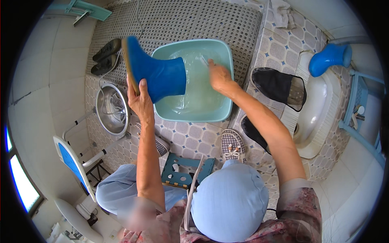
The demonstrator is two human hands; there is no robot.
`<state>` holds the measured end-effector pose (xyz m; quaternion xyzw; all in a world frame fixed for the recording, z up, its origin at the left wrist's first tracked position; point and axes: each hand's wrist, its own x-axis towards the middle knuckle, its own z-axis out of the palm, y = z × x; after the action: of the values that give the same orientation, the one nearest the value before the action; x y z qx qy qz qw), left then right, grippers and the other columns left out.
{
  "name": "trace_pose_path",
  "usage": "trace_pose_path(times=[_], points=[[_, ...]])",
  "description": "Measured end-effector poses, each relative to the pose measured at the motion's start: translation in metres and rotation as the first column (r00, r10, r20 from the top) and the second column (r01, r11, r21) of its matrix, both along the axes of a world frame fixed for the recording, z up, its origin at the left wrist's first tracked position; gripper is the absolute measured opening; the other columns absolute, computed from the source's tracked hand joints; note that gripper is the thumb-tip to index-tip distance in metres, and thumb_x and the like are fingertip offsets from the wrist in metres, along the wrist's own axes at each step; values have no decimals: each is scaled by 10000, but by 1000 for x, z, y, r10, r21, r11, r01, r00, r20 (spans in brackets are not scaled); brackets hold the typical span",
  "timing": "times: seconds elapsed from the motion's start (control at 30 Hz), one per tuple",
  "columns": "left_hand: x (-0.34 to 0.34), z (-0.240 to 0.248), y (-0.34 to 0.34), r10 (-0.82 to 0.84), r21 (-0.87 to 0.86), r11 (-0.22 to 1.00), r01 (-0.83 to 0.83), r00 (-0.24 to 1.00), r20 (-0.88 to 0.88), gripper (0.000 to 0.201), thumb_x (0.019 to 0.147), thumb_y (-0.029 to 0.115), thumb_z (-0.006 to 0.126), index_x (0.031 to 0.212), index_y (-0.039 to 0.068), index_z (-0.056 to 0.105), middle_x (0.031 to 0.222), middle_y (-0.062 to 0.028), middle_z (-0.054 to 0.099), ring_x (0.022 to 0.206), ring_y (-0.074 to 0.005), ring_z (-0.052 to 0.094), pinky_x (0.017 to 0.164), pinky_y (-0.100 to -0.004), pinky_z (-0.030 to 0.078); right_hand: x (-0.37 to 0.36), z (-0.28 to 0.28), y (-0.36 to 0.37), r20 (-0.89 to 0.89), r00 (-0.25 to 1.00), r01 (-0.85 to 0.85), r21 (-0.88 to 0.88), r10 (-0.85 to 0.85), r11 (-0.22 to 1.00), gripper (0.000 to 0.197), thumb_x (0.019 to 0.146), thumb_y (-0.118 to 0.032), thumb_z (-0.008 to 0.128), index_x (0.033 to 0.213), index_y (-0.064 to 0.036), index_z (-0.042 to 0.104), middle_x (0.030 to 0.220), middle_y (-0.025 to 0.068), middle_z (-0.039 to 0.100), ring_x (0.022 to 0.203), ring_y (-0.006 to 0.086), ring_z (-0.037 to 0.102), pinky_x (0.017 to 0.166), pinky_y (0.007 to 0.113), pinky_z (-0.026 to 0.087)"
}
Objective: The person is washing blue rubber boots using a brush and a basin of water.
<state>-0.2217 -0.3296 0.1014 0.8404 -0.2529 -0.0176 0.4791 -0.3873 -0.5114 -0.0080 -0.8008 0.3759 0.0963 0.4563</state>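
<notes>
A blue rubber boot is tilted on its side over the left part of a light green basin of cloudy water. My left hand grips it by the tan sole, thumb on the blue side. Over the right half of the basin, my right hand is closed, a small pale thing showing at its fingertips. Its kind is too blurred to make out. A second blue boot lies farther right, by the rim of a squat toilet.
A perforated grey mat spreads behind the basin. Dark shoes and a steel bowl are on the left. At right are black footwear and the squat toilet. A green folding stool stands near my legs.
</notes>
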Motion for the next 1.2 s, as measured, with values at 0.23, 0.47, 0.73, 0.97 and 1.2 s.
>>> trace_pose_path(times=[0.23, 0.47, 0.73, 0.97, 1.2], points=[[-20, -52, 30, 163, -234, 873, -428, 707, -688, 658, 977, 499, 560, 1337, -50, 511, 1267, -132, 604, 1085, -216, 606, 956, -333, 492, -8, -62, 57, -185, 941, -334, -652, 285, 681, 470, 922, -158, 520, 1382, -77, 474, 1229, 209, 576, 1107, 400, 548, 920, 454, 496], [-49, -77, 35, 175, -172, 919, -355, 759, -628, 608, 982, 475, 567, 1316, -33, 545, 1185, -111, 638, 1004, -170, 608, 893, -310, 502, -21, -3, 17, 52, 985, 153, 212, -167, 965, 374, 936, -207, 531, 1238, 10, 571, 975, 183, 702, 882, 285, 687, 809, 378, 531], [-87, -109, -28, 339, -11, 934, -357, 896, -287, 722, 949, 494, 606, 1461, 21, 421, 1178, -182, 624, 1095, -280, 587, 962, -359, 450, -30, -52, 50, 169, 727, 524, 491, -666, 696, 618, 828, -308, 745, 1311, 10, 528, 1098, 166, 696, 1011, 289, 677, 862, 350, 519], [-80, -149, -44, 358, 329, 906, -266, 898, -258, 723, 962, 573, 503, 1440, 38, 411, 1177, -281, 620, 1051, -442, 610, 939, -460, 458, -2, -52, 29, -58, 907, 418, 15, -417, 908, 450, 806, -269, 764, 1117, 1, 581, 1054, 187, 688, 988, 368, 663, 853, 442, 522], [-66, -186, -22, 73, -10, 994, -111, 717, -694, 745, 990, 584, 437, 1434, -13, 397, 1320, -199, 574, 1156, -337, 597, 990, -417, 462, -14, 0, 25, 30, 888, 452, 118, -458, 884, 362, 784, -238, 760, 990, 13, 599, 896, 154, 713, 864, 352, 691, 794, 439, 535]])
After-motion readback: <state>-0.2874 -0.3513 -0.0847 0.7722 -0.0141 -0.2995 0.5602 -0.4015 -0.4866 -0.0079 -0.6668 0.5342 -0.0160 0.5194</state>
